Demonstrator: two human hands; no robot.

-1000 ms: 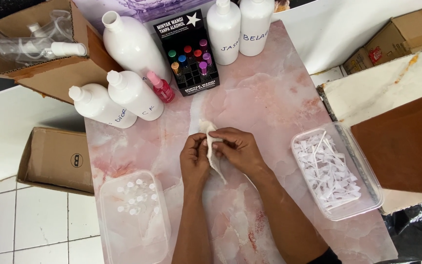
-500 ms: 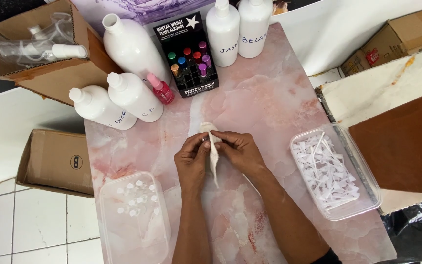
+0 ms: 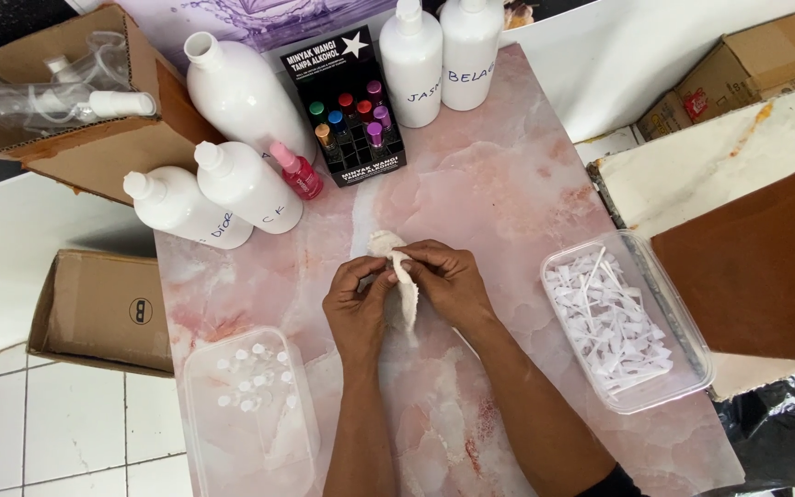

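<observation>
Both hands met at frame centre over the pink marbled bench (image 3: 508, 193): the left hand (image 3: 357, 308) and right hand (image 3: 448, 285) each pinched closed on one pale, crumpled cloth (image 3: 404, 287), its top bunched above the fingers and its tail hanging onto the bench, probably gripped from two sides to keep it taut. Five white bottles (image 3: 241, 97) and a black rack of small coloured vials (image 3: 351, 106) stood at upper frame, out of the hands' way. A clear tub of small white caps (image 3: 246, 419) sat lower left and a clear tub of white plastic pieces (image 3: 623, 322) right, each near one hand, likely for easy reach.
</observation>
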